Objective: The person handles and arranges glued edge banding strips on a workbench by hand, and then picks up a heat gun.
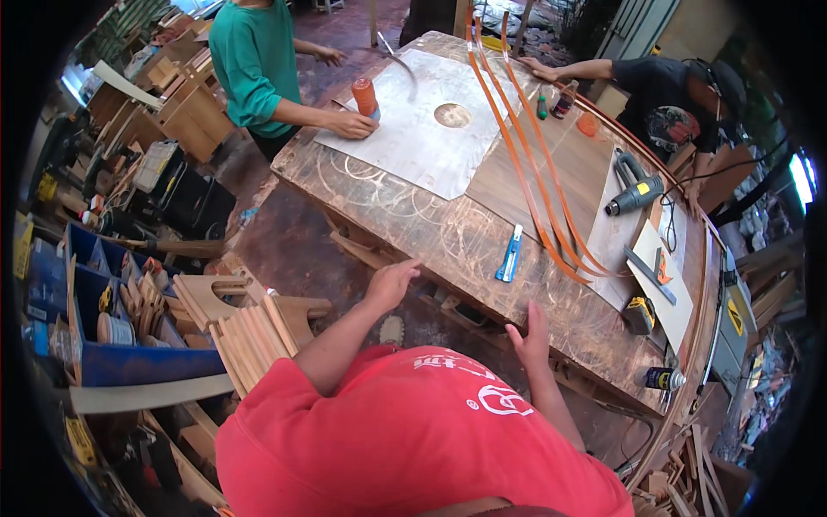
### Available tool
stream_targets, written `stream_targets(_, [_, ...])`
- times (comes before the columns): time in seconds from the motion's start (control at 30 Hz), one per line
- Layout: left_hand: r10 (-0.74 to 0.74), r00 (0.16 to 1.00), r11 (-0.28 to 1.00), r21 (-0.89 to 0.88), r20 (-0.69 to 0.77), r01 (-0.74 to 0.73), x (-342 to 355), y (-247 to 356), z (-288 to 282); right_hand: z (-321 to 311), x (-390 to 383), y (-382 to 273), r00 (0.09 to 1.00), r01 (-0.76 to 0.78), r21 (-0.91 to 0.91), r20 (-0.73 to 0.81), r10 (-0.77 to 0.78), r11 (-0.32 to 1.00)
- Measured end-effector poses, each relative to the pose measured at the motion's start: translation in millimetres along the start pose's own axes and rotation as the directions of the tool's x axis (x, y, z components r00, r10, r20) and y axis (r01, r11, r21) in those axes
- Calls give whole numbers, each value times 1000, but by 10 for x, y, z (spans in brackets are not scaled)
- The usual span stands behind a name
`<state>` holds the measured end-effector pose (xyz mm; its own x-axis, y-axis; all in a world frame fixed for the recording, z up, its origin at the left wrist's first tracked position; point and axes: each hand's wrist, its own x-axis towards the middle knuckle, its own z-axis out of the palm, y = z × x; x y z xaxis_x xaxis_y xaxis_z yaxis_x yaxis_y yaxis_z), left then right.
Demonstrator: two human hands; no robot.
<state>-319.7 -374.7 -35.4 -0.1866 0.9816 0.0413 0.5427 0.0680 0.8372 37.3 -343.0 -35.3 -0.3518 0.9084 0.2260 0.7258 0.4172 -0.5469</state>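
Observation:
My left hand point(394, 284) is just off the near edge of the worn wooden workbench point(405, 207), fingers loosely stretched and nothing in them. Farther right, my right hand point(530, 336) is raised at the same edge, its fingers extended, the thumb apart and the palm bare. A blue utility knife point(510, 253) lies on the bench between and beyond my hands. Long orange-brown edging strips point(538, 177) run across the bench over a brown wood-grain panel point(551, 159). Left of that panel is a pale grey sheet point(413, 129) with a round patch point(452, 115).
A person in green point(254, 69) touches an orange bottle point(365, 97); another person point(672, 103) leans in at the right. A heat gun point(636, 196), square point(652, 274), tape measure point(639, 314) and small can point(662, 378) lie right. A blue crate point(142, 362) and wooden pieces point(254, 332) stand left.

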Motion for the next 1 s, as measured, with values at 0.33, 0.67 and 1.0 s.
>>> stream_targets(0.33, [308,941,947,141,-140,-289,825,-668,-632,329,612,-949,1000,27,-9,-10,-27,1000])
stream_targets(0.67, [438,889,890,202,-132,-408,1617,-774,-477,409,1052,-1314,999,49,91,19,-51,995])
stream_targets(1.0, [378,922,855,411,-81,-315,1693,-699,-352,780,1936,-1074,985,134,325,58,-162,936])
